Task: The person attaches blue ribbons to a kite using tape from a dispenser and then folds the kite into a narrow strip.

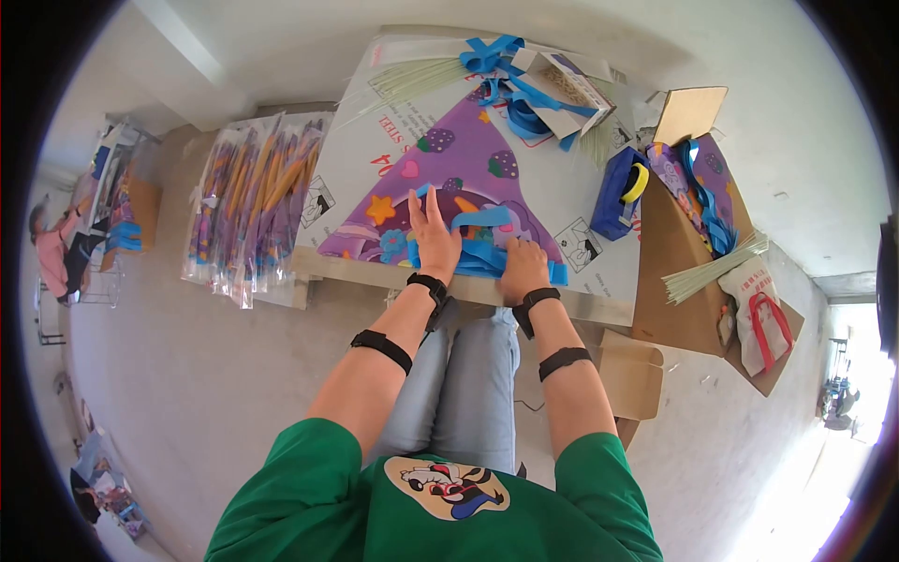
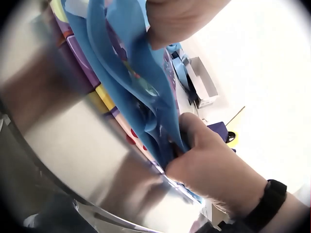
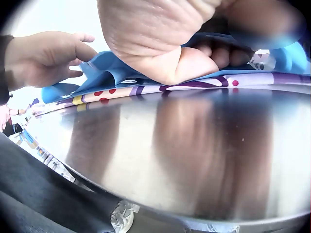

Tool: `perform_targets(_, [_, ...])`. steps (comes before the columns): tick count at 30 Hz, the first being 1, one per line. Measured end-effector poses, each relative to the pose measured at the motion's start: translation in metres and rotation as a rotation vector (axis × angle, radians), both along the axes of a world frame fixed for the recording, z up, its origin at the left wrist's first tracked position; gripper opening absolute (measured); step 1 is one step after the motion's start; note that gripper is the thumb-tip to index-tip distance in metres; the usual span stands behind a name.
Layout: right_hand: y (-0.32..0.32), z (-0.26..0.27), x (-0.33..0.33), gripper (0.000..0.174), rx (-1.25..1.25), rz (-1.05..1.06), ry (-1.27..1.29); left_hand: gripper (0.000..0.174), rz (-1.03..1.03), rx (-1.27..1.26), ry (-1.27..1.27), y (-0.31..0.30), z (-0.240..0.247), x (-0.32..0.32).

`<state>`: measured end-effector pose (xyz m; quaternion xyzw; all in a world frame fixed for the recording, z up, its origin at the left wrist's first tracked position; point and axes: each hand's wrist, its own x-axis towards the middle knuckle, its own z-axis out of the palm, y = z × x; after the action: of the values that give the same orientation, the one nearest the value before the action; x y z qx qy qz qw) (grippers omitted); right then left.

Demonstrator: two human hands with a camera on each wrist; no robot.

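We're seeing purple kite [image 1: 459, 159] lying flat on table [image 1: 375, 155], base sitting right along near edge. Tip pointing at far edge, so long axis running near-to-far. Blue strips [image 1: 482, 245] bunching up over kite's base. Left hand [image 1: 433, 236] pressing flat on them, fingers straight, slightly apart. Right hand [image 1: 522, 270] just beside it, fingers curling in, clamping fold of blue strips at near edge. We're also spotting blue ribbon [image 1: 510, 89] tangling at far edge.
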<state>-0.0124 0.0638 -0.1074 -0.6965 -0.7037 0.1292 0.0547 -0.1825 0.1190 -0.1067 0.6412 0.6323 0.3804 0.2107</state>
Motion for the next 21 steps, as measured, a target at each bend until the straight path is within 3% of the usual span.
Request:
perform_targets(10, [0.000, 0.004, -0.001, 0.035, 0.013, 0.000, 0.032, 0.096, 0.225, -0.032, -0.386, 0.003, -0.014, 0.002])
perform_targets(13, [-0.001, 0.006, -0.002, 0.027, 0.008, 0.008, -0.027, 0.083, 0.319, -0.142, -0.436, 0.007, -0.029, -0.001])
perform_targets(15, [-0.001, 0.005, -0.001, 0.026, 0.028, 0.013, -0.025, 0.054, 0.299, -0.160, -0.119, 0.009, -0.035, -0.007])
perform_targets(16, [-0.001, 0.004, -0.001, 0.026, 0.027, 0.012, -0.025, 0.054, 0.298, -0.160, -0.119, 0.010, -0.038, -0.010])
perform_targets(18, [-0.001, 0.004, -0.001, 0.026, 0.033, 0.013, -0.020, 0.032, 0.171, -0.068, -0.015, 0.012, -0.038, -0.015])
perform_targets(21, [0.000, 0.005, 0.000, 0.026, 0.010, 0.014, -0.020, 0.027, 0.038, 0.008, -0.036, 0.010, -0.033, -0.018])
